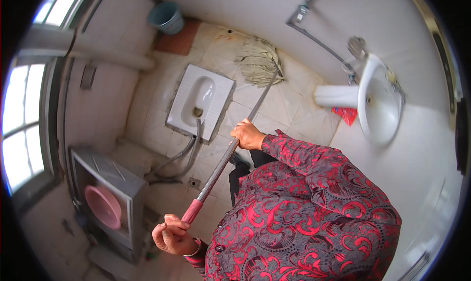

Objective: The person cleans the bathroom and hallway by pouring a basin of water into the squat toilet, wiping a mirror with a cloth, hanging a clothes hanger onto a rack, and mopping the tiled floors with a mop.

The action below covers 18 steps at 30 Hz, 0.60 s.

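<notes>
Mop (220, 168), just one in the head view, runs from its rag strands (256, 60) near twelve o'clock to a pink grip (192, 211) at seven. Of two hands, the right hand (248, 134), at the centre, has fingers clamped on the shaft, while the left hand (174, 236), at seven, touches the grip's end with curled fingers, whether clamped I cannot tell. Around are one bucket (167, 20) at eleven, one squat toilet (203, 92) at ten, one sink (384, 107) toward three, one pink basin (102, 207) at eight.
</notes>
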Available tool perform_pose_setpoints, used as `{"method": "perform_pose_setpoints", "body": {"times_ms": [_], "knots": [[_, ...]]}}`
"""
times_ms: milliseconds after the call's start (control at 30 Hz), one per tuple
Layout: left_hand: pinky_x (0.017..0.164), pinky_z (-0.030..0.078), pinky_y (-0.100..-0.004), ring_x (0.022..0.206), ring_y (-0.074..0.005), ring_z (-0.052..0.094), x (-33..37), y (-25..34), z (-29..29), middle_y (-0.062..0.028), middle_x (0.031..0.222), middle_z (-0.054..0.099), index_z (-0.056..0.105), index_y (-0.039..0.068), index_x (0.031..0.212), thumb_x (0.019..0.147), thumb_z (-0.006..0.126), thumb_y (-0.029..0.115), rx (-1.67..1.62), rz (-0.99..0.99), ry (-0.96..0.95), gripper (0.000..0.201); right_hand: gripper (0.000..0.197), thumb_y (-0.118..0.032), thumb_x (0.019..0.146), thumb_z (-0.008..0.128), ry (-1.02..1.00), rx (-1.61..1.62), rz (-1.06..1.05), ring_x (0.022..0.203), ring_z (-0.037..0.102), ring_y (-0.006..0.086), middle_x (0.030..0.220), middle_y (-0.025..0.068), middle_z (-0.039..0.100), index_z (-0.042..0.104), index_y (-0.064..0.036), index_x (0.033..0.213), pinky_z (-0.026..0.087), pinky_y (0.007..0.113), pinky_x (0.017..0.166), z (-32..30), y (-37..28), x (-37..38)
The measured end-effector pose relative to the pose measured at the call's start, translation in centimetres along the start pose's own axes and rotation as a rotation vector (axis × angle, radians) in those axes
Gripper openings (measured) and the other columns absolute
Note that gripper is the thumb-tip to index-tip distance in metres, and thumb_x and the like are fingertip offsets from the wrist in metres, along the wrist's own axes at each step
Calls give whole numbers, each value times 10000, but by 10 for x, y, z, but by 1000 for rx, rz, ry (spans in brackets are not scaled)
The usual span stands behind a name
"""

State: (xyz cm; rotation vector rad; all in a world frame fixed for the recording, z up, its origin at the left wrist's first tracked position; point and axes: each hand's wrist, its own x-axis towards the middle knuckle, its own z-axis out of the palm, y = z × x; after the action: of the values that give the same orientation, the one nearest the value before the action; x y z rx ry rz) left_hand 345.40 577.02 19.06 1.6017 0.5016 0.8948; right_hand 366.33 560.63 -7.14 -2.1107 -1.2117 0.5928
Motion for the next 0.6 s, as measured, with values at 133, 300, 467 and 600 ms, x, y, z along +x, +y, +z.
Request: {"method": "perform_pose_setpoints", "body": {"times_ms": [133, 300, 467, 600], "knots": [[545, 316, -299, 397, -122, 401, 28, -14, -2, -3, 430, 342, 539, 18, 1019, 926, 357, 164, -78, 16, -160, 252, 145, -199, 611, 639, 221, 6, 115, 740, 554, 257, 652, 41, 558, 514, -125, 614, 337, 389, 726, 8, -5, -18], [551, 322, -298, 386, -119, 383, 54, -25, -2, -6, 435, 357, 544, 10, 1037, 920, 384, 183, -207, 31, -428, 263, 168, -181, 608, 647, 387, 7, 288, 745, 546, 246, 636, 33, 549, 489, -126, 600, 330, 382, 717, 30, -22, -49], [548, 327, -293, 374, -112, 342, 65, -45, 5, -3, 411, 312, 550, -3, 1010, 921, 387, 155, -323, 23, -662, 244, 132, -178, 630, 627, 580, 19, 456, 731, 556, 246, 629, 34, 564, 514, -125, 588, 330, 381, 715, 71, -34, -90], [541, 361, -296, 366, -140, 392, 63, -70, 18, -9, 385, 326, 545, -6, 1005, 907, 395, 86, -271, -129, -754, 202, 118, -182, 627, 628, 612, 9, 619, 722, 563, 251, 616, 43, 569, 534, -124, 584, 334, 383, 711, 99, -26, -117]]}}
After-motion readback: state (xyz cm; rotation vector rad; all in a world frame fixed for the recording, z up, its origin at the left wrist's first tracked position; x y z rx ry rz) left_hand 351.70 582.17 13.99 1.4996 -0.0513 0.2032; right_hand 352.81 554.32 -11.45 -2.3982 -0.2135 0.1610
